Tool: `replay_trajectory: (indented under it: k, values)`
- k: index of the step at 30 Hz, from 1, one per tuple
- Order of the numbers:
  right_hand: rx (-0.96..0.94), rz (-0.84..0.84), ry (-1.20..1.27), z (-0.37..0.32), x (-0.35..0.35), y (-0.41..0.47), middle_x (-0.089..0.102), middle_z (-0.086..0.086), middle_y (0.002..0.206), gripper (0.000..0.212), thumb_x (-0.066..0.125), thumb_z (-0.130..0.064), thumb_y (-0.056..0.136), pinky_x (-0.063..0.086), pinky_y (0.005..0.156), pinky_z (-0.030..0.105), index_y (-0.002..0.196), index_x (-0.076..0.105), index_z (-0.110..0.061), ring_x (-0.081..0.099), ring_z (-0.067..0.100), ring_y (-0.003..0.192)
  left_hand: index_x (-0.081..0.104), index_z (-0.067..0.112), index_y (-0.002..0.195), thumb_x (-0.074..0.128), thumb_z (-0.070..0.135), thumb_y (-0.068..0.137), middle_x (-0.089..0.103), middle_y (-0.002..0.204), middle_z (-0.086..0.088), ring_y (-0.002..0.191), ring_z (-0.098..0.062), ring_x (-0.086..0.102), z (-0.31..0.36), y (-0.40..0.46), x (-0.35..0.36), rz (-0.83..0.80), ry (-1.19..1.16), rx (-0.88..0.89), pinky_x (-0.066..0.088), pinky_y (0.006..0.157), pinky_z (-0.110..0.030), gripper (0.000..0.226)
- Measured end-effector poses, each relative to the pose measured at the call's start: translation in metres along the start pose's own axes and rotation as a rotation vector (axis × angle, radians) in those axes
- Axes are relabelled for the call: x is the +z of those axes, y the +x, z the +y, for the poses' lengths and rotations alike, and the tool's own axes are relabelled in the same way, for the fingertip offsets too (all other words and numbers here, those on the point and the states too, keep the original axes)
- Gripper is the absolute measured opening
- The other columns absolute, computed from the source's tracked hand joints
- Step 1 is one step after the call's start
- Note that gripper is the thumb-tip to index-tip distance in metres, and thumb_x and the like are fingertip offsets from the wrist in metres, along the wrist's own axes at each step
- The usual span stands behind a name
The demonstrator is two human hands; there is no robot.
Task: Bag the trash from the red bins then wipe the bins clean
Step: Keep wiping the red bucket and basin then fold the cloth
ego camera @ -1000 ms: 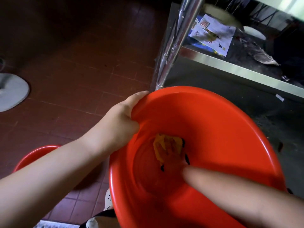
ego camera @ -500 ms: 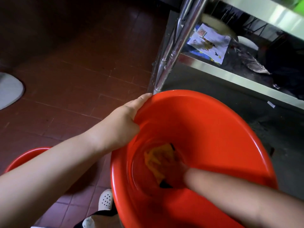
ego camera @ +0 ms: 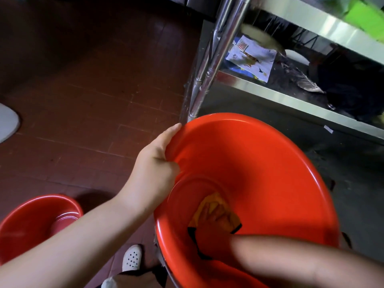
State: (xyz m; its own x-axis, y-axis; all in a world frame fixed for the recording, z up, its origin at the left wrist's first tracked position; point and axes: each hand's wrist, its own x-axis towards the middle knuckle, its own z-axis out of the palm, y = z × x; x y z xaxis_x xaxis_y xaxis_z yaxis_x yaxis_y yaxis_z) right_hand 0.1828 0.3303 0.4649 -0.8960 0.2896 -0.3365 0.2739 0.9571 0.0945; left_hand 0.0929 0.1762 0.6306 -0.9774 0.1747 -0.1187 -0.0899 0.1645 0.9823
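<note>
I hold a large red bin (ego camera: pixel 270 163) tilted toward me. My left hand (ego camera: pixel 154 167) grips its left rim, thumb inside and fingers outside. My right hand (ego camera: pixel 212 222) reaches deep into the bin and presses a yellow cloth (ego camera: pixel 216 206) with a black edge flat against the bottom, fingers lying straight on it. That hand and forearm are motion-blurred. A second red bin (ego camera: pixel 31 221) stands on the floor at lower left, partly hidden behind my left forearm.
A steel table leg (ego camera: pixel 209 73) rises just beyond the bin's far rim. The table's lower shelf (ego camera: pixel 270 94) carries a printed paper (ego camera: pixel 251 59) and dark items. A white object (ego camera: pixel 6 121) lies at the left edge on the brown tile floor. My white shoe (ego camera: pixel 132 257) shows below.
My right hand has slid the yellow cloth around the bin's bottom, from the far side toward me and to the right. The left hand's grip on the rim has stayed the same.
</note>
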Motion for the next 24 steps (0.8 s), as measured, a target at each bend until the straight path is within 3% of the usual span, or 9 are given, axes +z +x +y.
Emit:
replay_trajectory:
  k: [2, 5, 7, 9, 12, 14, 19, 22, 24]
  values:
    - [-0.075, 0.022, -0.049, -0.002, 0.009, -0.004, 0.072, 0.021, 0.079, 0.043, 0.031, -0.017, 0.071, 0.048, 0.034, 0.041, 0.097, 0.063, -0.003, 0.068, 0.041, 0.059, 0.046, 0.034, 0.136, 0.049, -0.018, 0.064, 0.057, 0.116, 0.022, 0.094, 0.007, 0.06, 0.0, -0.001, 0.0, -0.006, -0.006, -0.007, 0.041, 0.061, -0.001, 0.088]
    - [-0.174, -0.248, -0.316, -0.009, -0.014, -0.013, 0.072, 0.018, 0.096, 0.041, 0.056, -0.034, 0.066, 0.057, 0.055, 0.036, 0.101, 0.075, -0.024, 0.071, 0.035, 0.076, 0.045, 0.036, 0.136, 0.049, -0.017, 0.066, 0.057, 0.122, 0.016, 0.094, 0.0, 0.062, 0.001, -0.003, 0.0, -0.018, 0.013, -0.005, 0.042, 0.06, -0.003, 0.088]
    - [-0.421, -0.257, -0.398, -0.003, -0.024, -0.005, 0.044, 0.031, 0.137, 0.051, 0.053, -0.027, 0.088, 0.043, 0.098, 0.047, 0.138, 0.047, -0.015, 0.047, 0.049, 0.121, 0.045, 0.038, 0.135, 0.048, -0.016, 0.066, 0.06, 0.114, 0.017, 0.08, -0.003, 0.066, 0.002, -0.003, -0.001, -0.035, 0.006, -0.01, 0.044, 0.054, -0.008, 0.089]
    - [-0.581, -0.278, -0.414, 0.005, -0.043, 0.012, 0.02, 0.022, 0.153, 0.05, 0.038, -0.016, 0.099, 0.023, 0.113, 0.042, 0.147, 0.027, -0.009, 0.023, 0.039, 0.14, 0.045, 0.04, 0.134, 0.048, -0.017, 0.066, 0.067, 0.099, 0.012, 0.059, -0.01, 0.065, 0.004, -0.002, -0.004, -0.062, -0.01, -0.021, 0.046, 0.046, -0.018, 0.089]
    - [-0.589, -0.276, -0.249, 0.005, -0.088, 0.03, 0.052, 0.016, 0.134, 0.034, 0.054, -0.012, 0.093, 0.035, 0.09, 0.024, 0.126, 0.055, -0.006, 0.05, 0.031, 0.122, 0.046, 0.04, 0.132, 0.046, -0.017, 0.067, 0.072, 0.085, 0.001, 0.046, -0.015, 0.057, 0.007, 0.007, -0.005, -0.124, -0.009, -0.038, 0.043, 0.042, -0.022, 0.087]
    - [-0.382, -0.09, -0.126, 0.012, -0.116, 0.034, 0.064, 0.0, 0.116, 0.026, 0.057, -0.03, 0.092, 0.042, 0.075, 0.016, 0.114, 0.064, -0.018, 0.061, 0.019, 0.104, 0.048, 0.035, 0.131, 0.046, -0.018, 0.067, 0.072, 0.082, 0.0, 0.048, -0.015, 0.06, 0.012, 0.016, -0.002, -0.161, -0.012, -0.025, 0.045, 0.044, -0.022, 0.084]
    - [-0.408, 0.253, 0.0, 0.04, -0.178, 0.004, 0.046, 0.003, 0.13, 0.049, 0.063, -0.021, 0.081, 0.044, 0.094, 0.037, 0.128, 0.05, -0.027, 0.043, 0.029, 0.121, 0.053, 0.027, 0.127, 0.051, -0.014, 0.071, 0.065, 0.094, 0.014, 0.081, -0.001, 0.066, 0.031, 0.033, 0.003, -0.181, 0.109, 0.087, 0.05, 0.068, -0.014, 0.07]
    - [-0.407, 0.543, 0.0, 0.052, -0.204, -0.03, 0.049, 0.002, 0.129, 0.066, 0.07, -0.016, 0.07, 0.053, 0.075, 0.037, 0.131, 0.048, -0.032, 0.049, 0.028, 0.116, 0.056, 0.016, 0.127, 0.067, 0.008, 0.077, 0.062, 0.118, -0.004, 0.117, -0.022, 0.053, 0.047, 0.034, 0.009, -0.072, 0.447, 0.329, 0.04, 0.1, -0.031, 0.052]
    - [-0.406, 0.68, -0.044, 0.055, -0.212, -0.054, 0.056, 0.002, 0.121, 0.07, 0.076, -0.02, 0.061, 0.054, 0.061, 0.029, 0.126, 0.051, -0.03, 0.057, 0.026, 0.106, 0.057, 0.014, 0.125, 0.075, 0.021, 0.077, 0.063, 0.118, -0.004, 0.115, -0.019, 0.054, 0.062, 0.026, 0.016, -0.14, 0.317, 0.396, 0.04, 0.101, -0.033, 0.052]
